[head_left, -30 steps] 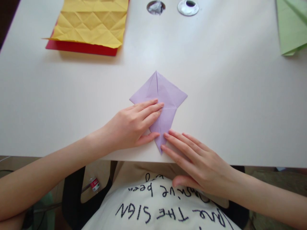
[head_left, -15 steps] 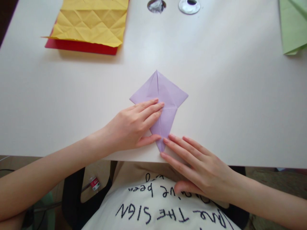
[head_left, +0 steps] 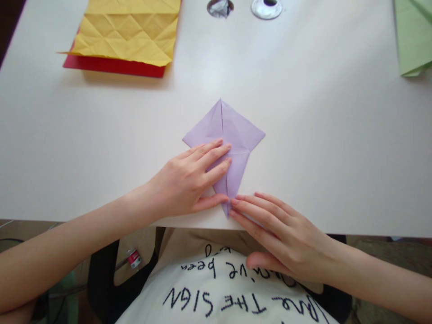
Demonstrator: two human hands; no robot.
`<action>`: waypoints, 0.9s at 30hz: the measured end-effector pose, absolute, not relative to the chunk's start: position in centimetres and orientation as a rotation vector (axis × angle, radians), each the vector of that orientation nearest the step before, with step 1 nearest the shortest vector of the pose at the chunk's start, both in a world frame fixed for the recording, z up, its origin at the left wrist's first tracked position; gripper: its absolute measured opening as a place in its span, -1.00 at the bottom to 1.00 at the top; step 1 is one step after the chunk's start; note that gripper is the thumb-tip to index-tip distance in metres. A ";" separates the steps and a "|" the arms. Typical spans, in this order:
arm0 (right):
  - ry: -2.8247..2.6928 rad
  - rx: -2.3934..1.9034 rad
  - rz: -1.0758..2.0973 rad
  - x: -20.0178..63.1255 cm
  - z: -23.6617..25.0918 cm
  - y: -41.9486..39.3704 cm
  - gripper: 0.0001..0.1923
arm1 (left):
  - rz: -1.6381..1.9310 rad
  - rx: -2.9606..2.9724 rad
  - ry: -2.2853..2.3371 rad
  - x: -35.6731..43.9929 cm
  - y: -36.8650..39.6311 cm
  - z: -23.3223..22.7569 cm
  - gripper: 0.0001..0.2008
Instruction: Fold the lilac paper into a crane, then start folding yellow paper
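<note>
A folded lilac paper (head_left: 232,139), kite-shaped with its narrow tip toward me, lies flat on the white table (head_left: 303,148) near the front edge. My left hand (head_left: 189,180) rests flat on the paper's left half, fingers stretched across it and thumb by the lower tip. Fingertips of my right hand (head_left: 280,234) press at the paper's lower tip from the right, with the thumb hanging below the table edge. Neither hand grips anything.
A creased yellow sheet (head_left: 128,31) lies on a red sheet (head_left: 111,67) at the back left. A green folded paper (head_left: 411,40) sits at the back right. Two round cable holes (head_left: 266,9) are at the far edge. A bottle (head_left: 134,258) stands below the table.
My right hand's fingertips have slid down the paper's right edge toward its lower tip. My left hand has stayed in place, its thumb shifting slightly toward the tip.
</note>
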State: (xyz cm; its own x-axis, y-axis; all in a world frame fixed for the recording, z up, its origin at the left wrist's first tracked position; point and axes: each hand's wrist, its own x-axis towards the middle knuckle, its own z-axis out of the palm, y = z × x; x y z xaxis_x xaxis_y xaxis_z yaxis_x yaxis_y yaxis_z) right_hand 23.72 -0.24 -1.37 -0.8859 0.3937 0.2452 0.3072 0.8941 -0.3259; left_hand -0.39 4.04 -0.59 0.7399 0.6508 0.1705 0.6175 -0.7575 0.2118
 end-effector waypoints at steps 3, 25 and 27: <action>-2.762 -0.546 0.376 23.5 -1.2 -0.1 -0.34 | 0.361 2.792 1.020 -0.4 4.0 -0.6 -0.51; -2.789 -0.512 0.332 23.7 -1.1 0.1 -0.36 | 0.429 2.791 1.105 0.2 3.8 -0.9 -0.55; -2.780 -0.510 0.360 23.9 -1.0 0.3 -0.40 | 0.437 2.784 1.111 0.2 3.8 -0.9 -0.56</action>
State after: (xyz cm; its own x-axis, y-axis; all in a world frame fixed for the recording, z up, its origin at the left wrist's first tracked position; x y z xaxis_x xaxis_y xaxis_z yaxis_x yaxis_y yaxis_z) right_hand 23.89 0.29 -0.96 -0.8948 0.3782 0.2372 0.3054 0.9061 -0.2929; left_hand 0.18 3.78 -0.85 0.6904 0.6881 0.2232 0.6559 -0.7256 0.2082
